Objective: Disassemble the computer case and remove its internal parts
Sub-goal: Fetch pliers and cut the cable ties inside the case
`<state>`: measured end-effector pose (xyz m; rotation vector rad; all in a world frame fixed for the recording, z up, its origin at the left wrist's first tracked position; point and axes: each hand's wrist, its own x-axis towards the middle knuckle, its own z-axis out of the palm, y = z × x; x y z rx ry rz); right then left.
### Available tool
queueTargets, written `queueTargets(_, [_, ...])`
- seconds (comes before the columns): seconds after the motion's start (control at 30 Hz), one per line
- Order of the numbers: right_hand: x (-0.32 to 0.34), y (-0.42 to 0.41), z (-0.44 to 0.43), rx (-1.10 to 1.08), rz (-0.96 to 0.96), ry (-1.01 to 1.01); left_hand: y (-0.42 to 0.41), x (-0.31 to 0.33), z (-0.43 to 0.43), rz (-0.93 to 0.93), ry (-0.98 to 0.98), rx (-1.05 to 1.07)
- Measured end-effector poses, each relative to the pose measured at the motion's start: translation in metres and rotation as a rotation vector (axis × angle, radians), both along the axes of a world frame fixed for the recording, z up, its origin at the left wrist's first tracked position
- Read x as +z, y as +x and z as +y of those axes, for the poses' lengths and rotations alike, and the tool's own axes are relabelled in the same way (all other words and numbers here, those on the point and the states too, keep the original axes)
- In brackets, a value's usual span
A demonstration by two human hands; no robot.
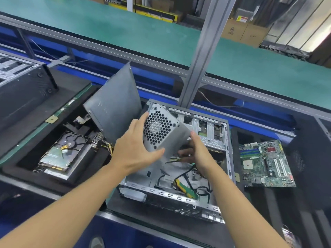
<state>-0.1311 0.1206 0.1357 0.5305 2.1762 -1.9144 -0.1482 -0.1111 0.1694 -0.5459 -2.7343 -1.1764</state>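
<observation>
An open grey computer case (pixel 180 193) lies on its side on the dark work mat. Above it I hold a grey power supply (pixel 162 130) with a honeycomb fan grille, tilted. My left hand (pixel 133 151) grips its near left side, thumb under the lower edge. My right hand (pixel 195 149) holds its right underside, fingers partly hidden among the cables. Black and yellow cables (pixel 186 174) trail from the unit into the case. A green-handled tool (pixel 186 188) lies inside the case.
A motherboard (pixel 266 163) lies on the mat to the right. A hard drive (pixel 62 153) sits in a tray at the left, with a grey metal panel (pixel 114 104) leaning behind it. Another black case (pixel 23 90) stands far left. An aluminium post (pixel 202 51) rises behind.
</observation>
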Motion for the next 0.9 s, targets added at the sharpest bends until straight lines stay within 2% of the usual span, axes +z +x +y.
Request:
queueTargets(0.07, [0.000, 0.000, -0.008, 0.019, -0.096, -0.116, 0.002, -0.011, 0.001, 0.074, -0.030, -0.043])
queueTargets(0.17, [0.000, -0.006, -0.019, -0.043, -0.135, -0.306, 0.005, -0.024, 0.006, 0.153, -0.098, -0.096])
queueTargets(0.3, [-0.004, -0.011, -0.022, -0.062, -0.132, -0.397, 0.014, -0.037, 0.017, 0.011, -0.098, -0.145])
queueTargets(0.5, [-0.025, -0.011, -0.036, -0.124, -0.109, -0.223, 0.021, -0.046, 0.013, -0.334, -0.051, -0.037])
queueTargets(0.7, [-0.045, -0.009, -0.045, -0.037, -0.082, -0.093, 0.022, -0.041, 0.014, -0.397, -0.472, 0.004])
queueTargets(0.9, [-0.042, -0.012, -0.061, 0.019, -0.020, 0.035, 0.018, -0.036, 0.023, -0.345, -0.737, -0.045])
